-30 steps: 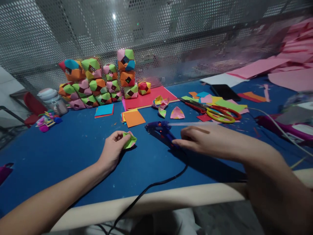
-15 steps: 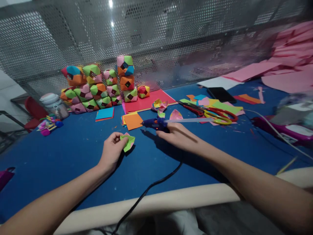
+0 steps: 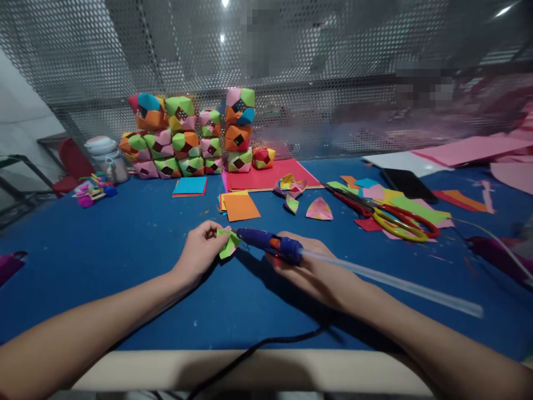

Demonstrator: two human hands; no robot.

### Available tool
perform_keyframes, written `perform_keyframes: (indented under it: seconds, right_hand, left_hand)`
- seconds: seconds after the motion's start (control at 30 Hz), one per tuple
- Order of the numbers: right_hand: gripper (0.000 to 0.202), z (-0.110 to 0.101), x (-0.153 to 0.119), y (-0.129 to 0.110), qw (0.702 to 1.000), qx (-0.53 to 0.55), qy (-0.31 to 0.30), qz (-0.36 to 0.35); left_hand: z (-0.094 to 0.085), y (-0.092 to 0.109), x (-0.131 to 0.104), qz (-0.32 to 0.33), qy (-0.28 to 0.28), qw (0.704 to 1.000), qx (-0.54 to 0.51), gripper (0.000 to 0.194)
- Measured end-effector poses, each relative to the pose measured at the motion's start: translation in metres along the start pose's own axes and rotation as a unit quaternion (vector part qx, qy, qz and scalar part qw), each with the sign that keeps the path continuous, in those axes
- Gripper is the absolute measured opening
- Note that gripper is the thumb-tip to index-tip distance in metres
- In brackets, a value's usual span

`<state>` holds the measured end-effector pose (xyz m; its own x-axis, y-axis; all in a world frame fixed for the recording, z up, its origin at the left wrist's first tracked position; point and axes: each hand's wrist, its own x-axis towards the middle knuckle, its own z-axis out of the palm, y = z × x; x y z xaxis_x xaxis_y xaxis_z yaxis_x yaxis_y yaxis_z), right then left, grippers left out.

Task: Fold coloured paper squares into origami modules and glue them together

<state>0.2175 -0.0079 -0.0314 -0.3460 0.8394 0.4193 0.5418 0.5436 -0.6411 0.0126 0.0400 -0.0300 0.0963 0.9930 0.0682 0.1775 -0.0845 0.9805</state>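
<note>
My left hand point(image 3: 200, 247) pinches a small folded paper piece point(image 3: 228, 248), light green with a bit of pink, just above the blue table point(image 3: 137, 266). Wrapped around a blue glue gun point(image 3: 262, 240) is my right hand point(image 3: 310, 266). The gun's nozzle points left and is at the upper edge of the folded paper; whether it touches cannot be made out. A long clear glue stick point(image 3: 395, 280) juts from the back of the gun. Beyond the hands lie a pink folded piece point(image 3: 319, 209), a small green one point(image 3: 291, 204) and a partly joined paper shape point(image 3: 290, 185).
Stacked folded-paper balls point(image 3: 186, 144) stand at the back left. Orange squares point(image 3: 241, 206) and blue squares point(image 3: 190, 186) lie before them. Scissors point(image 3: 402, 222) rest on paper scraps at right, near a black phone point(image 3: 408, 183). A black cord point(image 3: 266, 344) crosses the front edge.
My right hand has brought the glue gun nearer and tilted it, its nozzle now at the green folded paper. My left hand keeps its pinch. The view has shifted somewhat.
</note>
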Motion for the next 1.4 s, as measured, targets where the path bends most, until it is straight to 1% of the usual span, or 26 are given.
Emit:
perform_keyframes:
  seconds: [0.1, 0.23, 0.33, 0.4, 0.57, 0.73, 1.13, 1.27, 1.4]
  right_hand:
    - [0.010, 0.002, -0.001, 0.000, 1.000, 0.005, 0.009, 0.004]
    - [0.008, 0.002, 0.002, -0.003, 0.999, -0.032, -0.010, -0.011]
    - [0.008, 0.001, 0.003, -0.002, 0.998, -0.058, -0.012, -0.020]
    - [0.009, 0.001, 0.004, -0.001, 0.997, -0.068, -0.011, -0.023]
    - [0.011, -0.001, 0.004, -0.005, 0.994, -0.096, -0.032, -0.039]
    - [0.011, -0.004, 0.004, -0.010, 0.994, -0.097, -0.037, -0.023]
    - [0.014, -0.005, 0.003, -0.010, 0.992, -0.111, -0.051, -0.007]
    - [0.012, -0.006, 0.003, -0.011, 0.992, -0.117, -0.044, -0.004]
    - [0.014, -0.006, 0.003, -0.009, 0.992, -0.119, -0.041, -0.011]
  left_hand:
    - [0.000, -0.003, 0.001, -0.005, -0.008, 1.000, -0.007, 0.016]
    - [-0.001, -0.008, 0.002, 0.007, -0.013, 1.000, 0.022, 0.014]
    - [-0.002, -0.009, 0.003, 0.019, -0.014, 0.999, 0.044, 0.012]
    - [-0.002, -0.009, 0.003, 0.023, -0.013, 0.998, 0.051, 0.011]
    - [-0.002, -0.010, 0.004, 0.026, -0.018, 0.998, 0.051, 0.011]
    - [-0.002, -0.010, 0.003, 0.029, -0.021, 0.998, 0.052, 0.009]
    - [-0.002, -0.010, 0.002, 0.030, -0.022, 0.998, 0.053, 0.012]
    - [-0.002, -0.010, 0.003, 0.027, -0.028, 0.998, 0.047, 0.013]
    - [-0.002, -0.010, 0.003, 0.026, -0.022, 0.998, 0.046, 0.014]
